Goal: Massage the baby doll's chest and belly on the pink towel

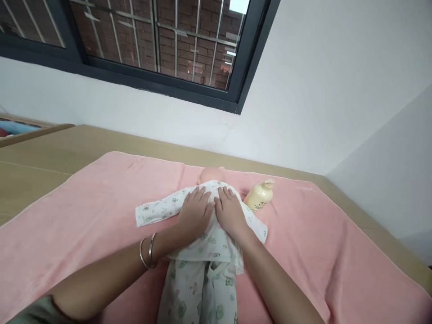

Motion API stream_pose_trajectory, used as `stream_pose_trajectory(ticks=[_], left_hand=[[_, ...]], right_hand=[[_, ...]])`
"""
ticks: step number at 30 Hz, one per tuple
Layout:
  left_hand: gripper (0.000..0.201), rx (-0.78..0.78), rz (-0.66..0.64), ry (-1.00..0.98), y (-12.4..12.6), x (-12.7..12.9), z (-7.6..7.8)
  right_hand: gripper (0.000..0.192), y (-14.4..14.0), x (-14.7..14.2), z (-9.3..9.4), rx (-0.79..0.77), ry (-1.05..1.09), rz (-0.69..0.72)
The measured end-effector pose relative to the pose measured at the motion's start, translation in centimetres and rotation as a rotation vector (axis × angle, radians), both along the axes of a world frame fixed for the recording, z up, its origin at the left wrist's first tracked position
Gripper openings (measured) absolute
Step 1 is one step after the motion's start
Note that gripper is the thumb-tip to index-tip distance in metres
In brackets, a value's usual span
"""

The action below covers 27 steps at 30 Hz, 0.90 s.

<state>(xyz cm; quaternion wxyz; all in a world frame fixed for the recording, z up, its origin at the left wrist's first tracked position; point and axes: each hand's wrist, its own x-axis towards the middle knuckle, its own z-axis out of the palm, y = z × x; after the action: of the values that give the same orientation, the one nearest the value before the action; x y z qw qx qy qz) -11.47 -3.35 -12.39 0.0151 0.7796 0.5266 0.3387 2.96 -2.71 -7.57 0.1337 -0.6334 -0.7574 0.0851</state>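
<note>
A baby doll (212,174) lies on its back on a pink towel (84,216) spread over a wooden bench (40,166), its head toward the far edge by the wall. It wears a white printed top (209,238) and matching trousers (199,292) that run down toward the near edge.

The left hand (195,211) rests flat on the doll's chest, fingers (194,195) stretched out and slightly spread, pressing the cloth rather than gripping it. Two thin bangles (148,253) sit on that wrist. The right hand (229,210) lies just beside it, also palm down on the chest, fingers (227,193) extended and together; the two hands touch at the thumbs along the middle of the top. Neither hand closes around anything.

One sleeve (155,210) of the top stretches out flat across the towel toward the left. A cream pump bottle (259,196) lies tilted on the towel just beside the doll's other shoulder, near the right hand but apart from it.
</note>
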Motion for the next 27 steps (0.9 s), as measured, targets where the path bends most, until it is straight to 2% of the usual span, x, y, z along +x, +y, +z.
stream_pose_trajectory(ticks=[3,7,10,14,17,19,22,25,27], left_hand=[[0.044,-0.069,0.003,-0.1,2.2,-1.1,0.0],[0.048,-0.127,-0.001,-0.058,3.5,-1.7,-0.1],[0.05,-0.088,0.037,0.048,2.1,-1.0,-0.2],[0.048,0.034,0.099,0.132,-1.1,0.6,0.0],[0.045,0.068,0.107,0.151,-1.8,0.8,0.2],[0.043,0.071,0.05,0.159,-0.8,0.1,0.3],[0.042,0.062,-0.103,0.189,1.8,-1.4,0.0],[0.044,0.034,-0.043,0.108,3.6,-2.1,-0.8],[0.046,0.037,0.024,0.058,3.7,-1.8,-1.4]], right_hand=[[0.054,-2.6,-1.7,0.6,0.033,-0.111,0.028],[0.05,-3.9,-2.3,0.9,0.066,-0.135,0.096],[0.044,-2.2,-0.9,0.8,0.066,-0.031,0.1],[0.042,0.7,0.9,0.5,0.072,0.085,0.078],[0.048,0.7,0.6,0.3,0.062,0.051,0.019],[0.052,-0.4,-0.4,0.2,0.049,-0.01,0.01],[0.054,-3.0,-2.1,-0.2,0.071,-0.115,0.052],[0.057,-4.8,-3.2,-0.7,0.122,-0.175,0.126],[0.056,-4.5,-3.0,-0.8,0.134,-0.147,0.143]])
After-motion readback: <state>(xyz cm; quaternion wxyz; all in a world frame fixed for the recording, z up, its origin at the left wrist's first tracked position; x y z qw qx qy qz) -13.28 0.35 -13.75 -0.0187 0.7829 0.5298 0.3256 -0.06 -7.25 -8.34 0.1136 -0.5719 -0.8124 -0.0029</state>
